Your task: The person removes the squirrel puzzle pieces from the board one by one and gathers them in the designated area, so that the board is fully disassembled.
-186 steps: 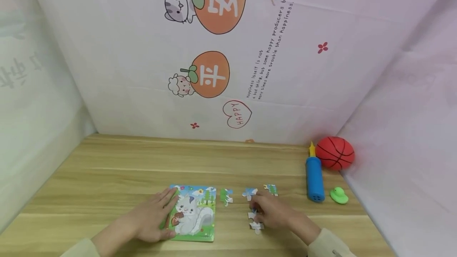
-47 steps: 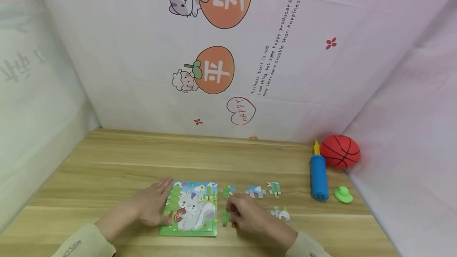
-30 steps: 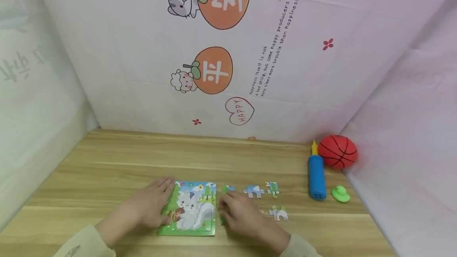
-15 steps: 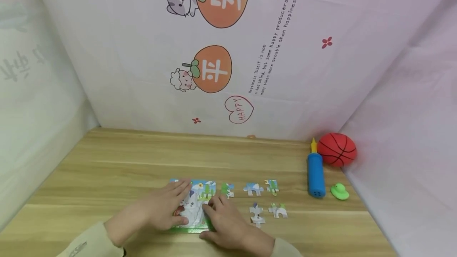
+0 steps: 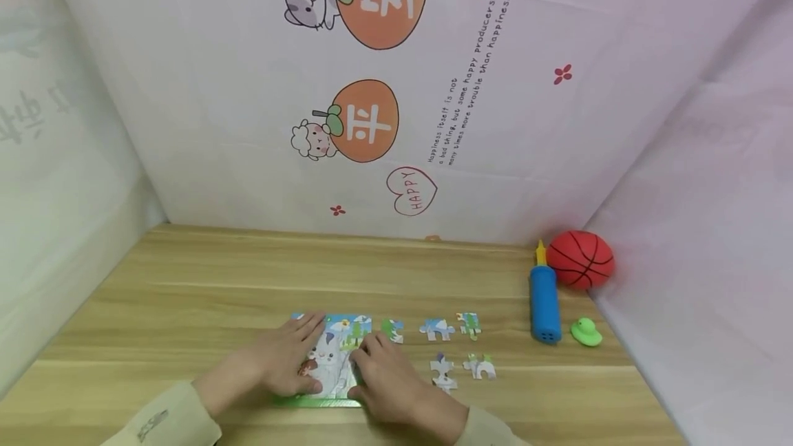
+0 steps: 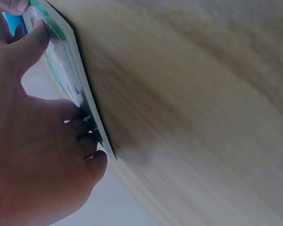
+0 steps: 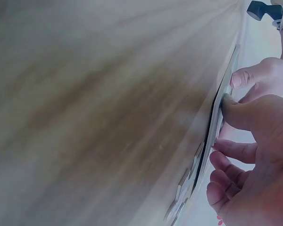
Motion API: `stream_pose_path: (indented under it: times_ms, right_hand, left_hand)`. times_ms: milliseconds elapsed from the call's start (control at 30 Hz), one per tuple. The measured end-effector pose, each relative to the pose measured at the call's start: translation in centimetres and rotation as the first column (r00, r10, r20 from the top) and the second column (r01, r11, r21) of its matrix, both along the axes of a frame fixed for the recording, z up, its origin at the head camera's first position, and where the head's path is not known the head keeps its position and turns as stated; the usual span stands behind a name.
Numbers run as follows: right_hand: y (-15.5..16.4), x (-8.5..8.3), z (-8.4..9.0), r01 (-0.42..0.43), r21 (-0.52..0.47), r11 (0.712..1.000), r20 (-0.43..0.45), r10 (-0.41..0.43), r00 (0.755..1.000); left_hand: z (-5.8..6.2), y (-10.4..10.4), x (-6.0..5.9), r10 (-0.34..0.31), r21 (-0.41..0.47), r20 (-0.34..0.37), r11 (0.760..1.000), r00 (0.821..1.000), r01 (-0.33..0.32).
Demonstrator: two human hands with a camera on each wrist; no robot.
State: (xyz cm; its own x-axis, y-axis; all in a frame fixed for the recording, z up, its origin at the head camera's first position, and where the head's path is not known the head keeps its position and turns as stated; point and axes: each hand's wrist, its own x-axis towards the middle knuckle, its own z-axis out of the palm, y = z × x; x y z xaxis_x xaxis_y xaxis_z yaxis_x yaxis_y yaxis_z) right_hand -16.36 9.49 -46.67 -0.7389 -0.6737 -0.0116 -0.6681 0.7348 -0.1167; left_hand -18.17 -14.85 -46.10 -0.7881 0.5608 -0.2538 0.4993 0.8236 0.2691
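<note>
A squirrel picture puzzle board (image 5: 322, 402) lies on the wooden table. My left hand (image 5: 285, 360) rests across its left half, fingers outstretched over the picture and thumb near the lower part. My right hand (image 5: 389, 374) covers the board's lower right, fingers bent. In the right wrist view its thumb and index finger meet the board (image 7: 218, 113), a little apart, the other fingers curled. I cannot tell whether a puzzle piece is under them. Loose jigsaw pieces lie to the right: a green tree piece (image 5: 392, 330) close to the board and a grey-white piece (image 5: 442, 372) beyond my right hand.
Farther right lie a blue-and-white piece (image 5: 437, 328), a tree piece (image 5: 469, 324) and a white-and-green piece (image 5: 480, 365). Near the right wall stand a blue hand pump (image 5: 545, 305), a red ball (image 5: 581, 259) and a green toy duck (image 5: 586, 332).
My right hand has moved left from the loose pieces onto the board's right side, uncovering the grey-white piece. The left hand has slid right over the picture. Since half a second ago, both barely move.
</note>
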Motion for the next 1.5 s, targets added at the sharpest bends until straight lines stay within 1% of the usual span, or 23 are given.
stream_pose_path:
  times_ms: [100, 267, 367, 467, 633, 700, 800, 900, 933, 1033, 1100, 1167, 1267, 1300, 1433, 1500]
  right_hand:
    - [0.0, -0.1, 0.3, 0.025, -0.003, 1.000, 0.027, -0.025, 0.999]
    - [0.0, -0.1, 0.4, 0.043, -0.019, 0.999, 0.018, -0.042, 0.999]
    - [-0.1, 0.1, 0.5, 0.035, -0.062, 0.997, 0.007, -0.035, 0.999]
    - [-0.2, 0.3, 0.7, 0.008, -0.128, 0.992, 0.029, -0.005, 1.000]
    - [-0.2, 0.7, 1.1, -0.058, -0.249, 0.967, 0.067, 0.077, 0.995]
    - [0.2, 1.0, 1.5, -0.052, -0.294, 0.954, 0.094, 0.084, 0.992]
    - [2.3, 1.2, 2.1, -0.045, -0.368, 0.929, 0.144, 0.105, 0.984]
    - [5.6, 1.1, 2.7, -0.053, -0.407, 0.912, 0.199, 0.145, 0.969]
    - [6.8, 1.1, 2.9, -0.051, -0.406, 0.912, 0.224, 0.154, 0.962]
    - [10.3, 1.2, 3.4, -0.005, -0.378, 0.926, 0.324, 0.137, 0.936]
    - [12.3, 1.3, 3.6, 0.044, -0.337, 0.940, 0.406, 0.103, 0.908]
    - [13.9, 1.4, 3.6, 0.085, -0.297, 0.951, 0.468, 0.067, 0.881]
    - [15.5, 1.8, 3.5, 0.147, -0.245, 0.958, 0.563, 0.017, 0.827]
    - [16.0, 1.9, 3.4, 0.159, -0.231, 0.960, 0.581, 0.005, 0.814]
    - [17.8, 2.5, 3.1, 0.194, -0.180, 0.964, 0.615, -0.043, 0.787]
    - [18.7, 2.6, 2.9, 0.195, -0.159, 0.968, 0.605, -0.061, 0.794]
  left_hand:
    - [0.1, 0.2, -0.2, 0.007, -0.004, -0.006, 1.000, 1.000, -0.007]
    - [0.3, 0.3, -0.1, 0.003, -0.010, -0.006, 1.000, 1.000, -0.003]
    - [0.4, 0.3, 0.0, 0.003, -0.015, -0.005, 1.000, 1.000, -0.003]
    - [0.4, 0.2, 0.0, 0.004, -0.016, -0.007, 1.000, 1.000, -0.004]
    - [0.3, 0.1, 0.0, 0.007, -0.009, 0.003, 1.000, 1.000, -0.007]
    - [0.2, 0.1, 0.0, 0.009, -0.007, 0.007, 1.000, 1.000, -0.009]
    - [0.1, 0.3, 0.0, 0.009, -0.007, 0.011, 1.000, 1.000, -0.009]
    - [0.1, 0.5, 0.0, 0.012, -0.017, 0.010, 1.000, 1.000, -0.012]
    - [0.1, 0.5, 0.0, 0.014, -0.019, 0.009, 1.000, 1.000, -0.014]
    - [0.3, 0.4, 0.1, 0.015, -0.018, 0.007, 1.000, 1.000, -0.015]
    - [0.4, 0.4, 0.2, 0.016, -0.008, 0.010, 1.000, 1.000, -0.016]
    - [0.4, 0.3, 0.3, 0.019, 0.001, 0.012, 1.000, 1.000, -0.019]
    - [0.7, 0.1, 0.3, 0.027, 0.002, 0.011, 1.000, 1.000, -0.027]
    - [0.8, 0.1, 0.3, 0.030, 0.000, 0.010, 1.000, 1.000, -0.030]
    - [1.1, 0.3, 0.4, 0.023, -0.011, 0.009, 1.000, 1.000, -0.023]
    - [1.2, 0.3, 0.5, 0.018, -0.019, 0.009, 1.000, 1.000, -0.018]
